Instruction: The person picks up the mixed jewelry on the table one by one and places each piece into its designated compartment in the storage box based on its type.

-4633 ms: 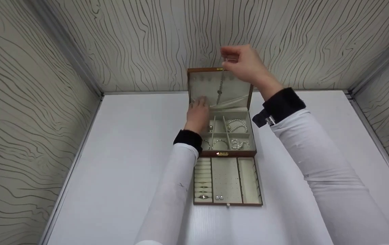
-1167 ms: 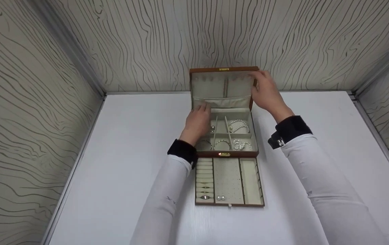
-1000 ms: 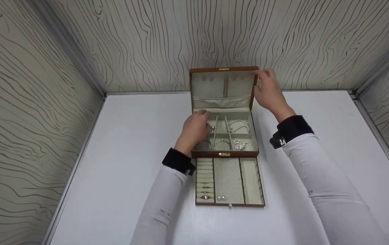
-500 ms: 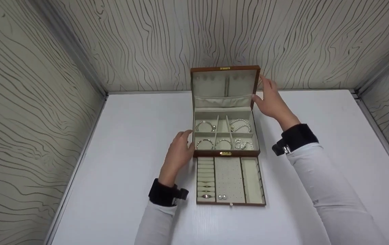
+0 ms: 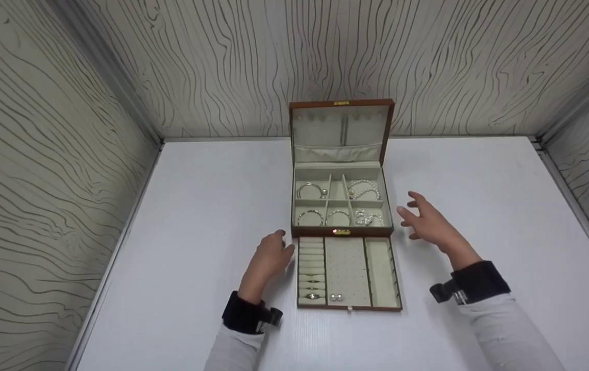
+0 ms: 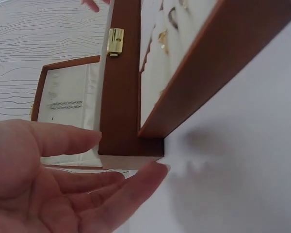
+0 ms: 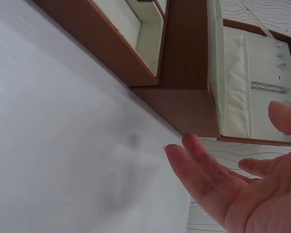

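A brown jewellery box [image 5: 342, 231] stands with its lid [image 5: 341, 104] raised and its drawer [image 5: 346, 268] pulled out in front. Its divided tray holds several bracelets, among them a pearl strand [image 5: 369, 193] at the back right. Inside the lid hangs a chain necklace [image 7: 269, 87]. The drawer carries several rings [image 5: 313, 296] on padded rolls and a pair of pearl stud earrings [image 5: 336, 297]. My left hand [image 5: 269, 257] is beside the box's front left corner, fingers loosely bent, holding nothing. My right hand [image 5: 431, 224] hovers right of the box, fingers spread and holding nothing.
The box stands on a white table [image 5: 212, 206] near its back edge. Patterned panels [image 5: 222, 67] rise behind and at both sides, with grey metal profiles [image 5: 103, 72] at the corners. White table surface lies left and right of the box.
Earlier my right hand held up a chain before the lid; now the chain hangs inside. Both hands have since left the box and drawn back towards me, the left from its tray, the right from the lid.
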`<state>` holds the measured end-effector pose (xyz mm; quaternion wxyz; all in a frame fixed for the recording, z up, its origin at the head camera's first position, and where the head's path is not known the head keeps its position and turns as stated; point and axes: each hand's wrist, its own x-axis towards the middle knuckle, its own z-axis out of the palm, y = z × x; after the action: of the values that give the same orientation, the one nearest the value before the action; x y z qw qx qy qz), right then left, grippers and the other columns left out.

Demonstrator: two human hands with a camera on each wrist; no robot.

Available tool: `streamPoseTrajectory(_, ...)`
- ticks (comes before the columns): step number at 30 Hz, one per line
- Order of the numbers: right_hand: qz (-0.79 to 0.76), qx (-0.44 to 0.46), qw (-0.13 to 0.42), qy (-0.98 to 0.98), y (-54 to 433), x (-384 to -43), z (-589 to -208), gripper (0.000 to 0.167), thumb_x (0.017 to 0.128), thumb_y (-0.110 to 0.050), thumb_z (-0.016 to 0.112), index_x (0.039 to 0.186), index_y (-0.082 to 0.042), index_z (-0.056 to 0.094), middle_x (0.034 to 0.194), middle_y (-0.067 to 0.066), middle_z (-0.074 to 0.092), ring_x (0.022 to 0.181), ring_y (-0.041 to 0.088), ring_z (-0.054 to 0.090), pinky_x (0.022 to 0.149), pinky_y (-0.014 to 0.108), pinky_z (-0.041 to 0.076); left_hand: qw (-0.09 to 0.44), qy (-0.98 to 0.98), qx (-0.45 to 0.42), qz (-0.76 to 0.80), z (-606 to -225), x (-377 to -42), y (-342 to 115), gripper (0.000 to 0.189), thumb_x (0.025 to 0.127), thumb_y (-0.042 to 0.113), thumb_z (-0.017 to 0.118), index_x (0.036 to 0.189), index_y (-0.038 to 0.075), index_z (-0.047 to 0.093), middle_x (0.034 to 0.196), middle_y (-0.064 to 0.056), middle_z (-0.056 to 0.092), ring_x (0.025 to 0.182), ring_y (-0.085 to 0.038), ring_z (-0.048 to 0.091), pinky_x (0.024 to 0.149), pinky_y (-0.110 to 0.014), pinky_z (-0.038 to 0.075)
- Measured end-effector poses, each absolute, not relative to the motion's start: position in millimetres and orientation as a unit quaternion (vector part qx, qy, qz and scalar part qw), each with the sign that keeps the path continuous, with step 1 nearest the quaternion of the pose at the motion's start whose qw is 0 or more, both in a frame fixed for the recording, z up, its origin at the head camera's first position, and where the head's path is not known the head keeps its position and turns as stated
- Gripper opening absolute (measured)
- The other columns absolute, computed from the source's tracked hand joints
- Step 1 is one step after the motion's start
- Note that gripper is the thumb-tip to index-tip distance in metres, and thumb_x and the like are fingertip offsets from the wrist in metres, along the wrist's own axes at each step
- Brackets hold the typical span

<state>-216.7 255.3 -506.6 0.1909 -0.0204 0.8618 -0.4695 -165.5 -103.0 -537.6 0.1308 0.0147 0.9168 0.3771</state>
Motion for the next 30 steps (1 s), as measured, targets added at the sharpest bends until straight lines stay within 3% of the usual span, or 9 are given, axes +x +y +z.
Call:
streamPoseTrajectory(4,-0.499,0.006,0.214,0.840,253.0,-201.6,-519.6,0.078,0.104,-0.040,0.045,0.153,0.005,0.005,0.143,0.038,0.029,0.112,0.046,0.058,0.076,0.040,0.057,0.158,0.907,0.016,0.391,-542.0,-161.9,-101.8,0.049,0.095,0.017,0.058,0.132,-0.013,0.049,0.104,-0.018,0.065,0.098,-0.032,0.063,0.088,-0.046,0.050)
streamPoseTrajectory(11,-0.528,0.038,0.240,0.814,241.5,-180.0,-535.8,0.070,0.105,-0.035,0.044,0.151,0.008,0.013,0.130,0.037,0.043,0.100,0.041,0.063,0.072,0.045,0.057,0.191,0.889,0.019,0.415,-546.6,-158.4,-97.2,0.044,0.095,0.015,0.057,0.129,-0.013,0.051,0.090,-0.011,0.065,0.059,-0.019,0.062,0.065,-0.036,0.052)
streamPoseTrajectory(19,-0.481,0.031,0.249,0.840,231.7,-158.0,-545.9,0.047,0.105,-0.026,0.045,0.136,0.009,0.041,0.099,0.020,0.059,0.075,0.025,0.064,0.061,0.042,0.058,0.203,0.884,0.018,0.422,-549.6,-154.5,-91.0,0.048,0.095,0.012,0.057,0.138,-0.008,0.046,0.081,-0.006,0.060,0.057,-0.018,0.059,0.051,-0.032,0.050)
streamPoseTrajectory(21,-0.463,0.027,0.244,0.851,229.8,-153.4,-547.0,0.046,0.103,-0.022,0.049,0.136,0.009,0.041,0.095,0.018,0.061,0.070,0.023,0.064,0.058,0.041,0.057,0.193,0.891,0.026,0.411,-549.8,-153.7,-89.8,0.049,0.094,0.009,0.057,0.138,-0.009,0.046,0.085,-0.010,0.061,0.060,-0.019,0.060,0.053,-0.034,0.051)
streamPoseTrajectory(27,-0.402,-0.001,0.218,0.889,225.0,-146.7,-547.7,0.054,0.094,-0.007,0.058,0.140,0.011,0.036,0.087,0.014,0.061,0.063,0.020,0.062,0.051,0.037,0.055,0.159,0.912,0.042,0.377,-551.0,-152.4,-86.6,0.050,0.088,0.002,0.057,0.136,-0.009,0.048,0.119,-0.026,0.061,0.097,-0.029,0.059,0.084,-0.045,0.050)
streamPoseTrajectory(30,-0.388,-0.006,0.210,0.897,223.7,-145.8,-548.8,0.058,0.090,-0.001,0.059,0.141,0.012,0.035,0.086,0.014,0.061,0.062,0.020,0.061,0.050,0.036,0.054,0.162,0.911,0.039,0.377,-550.7,-153.1,-85.0,0.051,0.086,-0.003,0.056,0.136,-0.008,0.049,0.124,-0.028,0.059,0.105,-0.031,0.059,0.089,-0.048,0.048)
